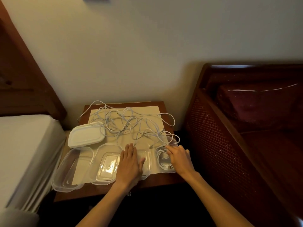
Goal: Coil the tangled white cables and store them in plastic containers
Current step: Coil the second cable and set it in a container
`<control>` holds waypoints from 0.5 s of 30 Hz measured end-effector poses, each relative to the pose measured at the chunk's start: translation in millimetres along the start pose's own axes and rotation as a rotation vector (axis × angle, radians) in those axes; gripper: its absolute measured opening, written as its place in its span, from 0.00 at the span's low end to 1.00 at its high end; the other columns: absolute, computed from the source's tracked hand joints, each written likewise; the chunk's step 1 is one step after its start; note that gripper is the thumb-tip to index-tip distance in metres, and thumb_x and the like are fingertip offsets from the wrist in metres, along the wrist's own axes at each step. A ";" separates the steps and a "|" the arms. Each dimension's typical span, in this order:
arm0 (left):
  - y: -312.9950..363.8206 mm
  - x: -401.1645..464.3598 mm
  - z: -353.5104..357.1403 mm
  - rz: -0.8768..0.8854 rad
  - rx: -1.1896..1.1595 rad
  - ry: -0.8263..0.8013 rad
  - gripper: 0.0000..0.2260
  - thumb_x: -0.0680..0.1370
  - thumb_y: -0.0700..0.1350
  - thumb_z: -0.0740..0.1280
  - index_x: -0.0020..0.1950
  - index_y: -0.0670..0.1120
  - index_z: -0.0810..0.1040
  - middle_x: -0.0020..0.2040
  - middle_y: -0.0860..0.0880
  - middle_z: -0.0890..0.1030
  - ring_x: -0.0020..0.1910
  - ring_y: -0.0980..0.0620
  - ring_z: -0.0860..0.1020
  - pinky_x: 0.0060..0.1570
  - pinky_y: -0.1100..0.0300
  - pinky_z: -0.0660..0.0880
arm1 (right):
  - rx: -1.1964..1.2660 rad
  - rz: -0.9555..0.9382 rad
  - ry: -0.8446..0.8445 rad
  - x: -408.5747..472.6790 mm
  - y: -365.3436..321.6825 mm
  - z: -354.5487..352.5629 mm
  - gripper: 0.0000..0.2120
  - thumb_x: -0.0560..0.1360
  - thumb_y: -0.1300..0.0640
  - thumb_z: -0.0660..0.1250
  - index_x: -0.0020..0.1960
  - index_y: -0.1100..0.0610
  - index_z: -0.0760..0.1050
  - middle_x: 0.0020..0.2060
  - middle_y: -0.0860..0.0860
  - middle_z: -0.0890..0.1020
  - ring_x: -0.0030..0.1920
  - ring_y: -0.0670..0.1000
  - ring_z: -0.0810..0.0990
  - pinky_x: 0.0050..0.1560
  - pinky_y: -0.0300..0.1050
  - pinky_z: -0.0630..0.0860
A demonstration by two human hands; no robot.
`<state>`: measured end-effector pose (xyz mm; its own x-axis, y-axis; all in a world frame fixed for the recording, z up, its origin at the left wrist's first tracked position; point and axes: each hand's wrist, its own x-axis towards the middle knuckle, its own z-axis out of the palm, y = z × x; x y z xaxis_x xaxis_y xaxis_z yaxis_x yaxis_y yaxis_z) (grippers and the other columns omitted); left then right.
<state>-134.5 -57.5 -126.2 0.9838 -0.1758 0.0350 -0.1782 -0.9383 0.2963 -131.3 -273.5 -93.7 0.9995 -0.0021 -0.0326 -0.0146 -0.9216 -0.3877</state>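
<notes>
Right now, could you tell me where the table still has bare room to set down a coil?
Bare mat lies between the cable tangle and the containers, just beyond the left hand. The far right corner of the mat is nearly free. The middle and front row are crowded.

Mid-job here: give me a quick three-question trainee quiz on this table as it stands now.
1. True or false: the tangled white cables at the back of the wooden table are all stored.
2. Which clear plastic container holds a coiled white cable? A leftmost, B rightmost.
3. Fill in: the left hand lies flat over a clear plastic ____.

Key: 1 false. 2 B, the rightmost container, where the right hand is. 3 container.
</notes>
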 end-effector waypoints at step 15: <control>-1.5 -3.4 3.6 -0.011 -0.040 0.029 0.35 0.77 0.62 0.40 0.75 0.43 0.64 0.79 0.44 0.56 0.79 0.45 0.50 0.76 0.50 0.48 | -0.225 -0.080 -0.068 -5.3 4.6 12.0 0.21 0.83 0.51 0.53 0.75 0.51 0.59 0.69 0.48 0.65 0.65 0.52 0.65 0.59 0.52 0.65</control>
<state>-137.6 -56.6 -130.3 0.9860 -0.1564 0.0587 -0.1670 -0.9274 0.3346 -137.0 -273.1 -106.4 0.9927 0.0940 -0.0753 0.0794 -0.9810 -0.1772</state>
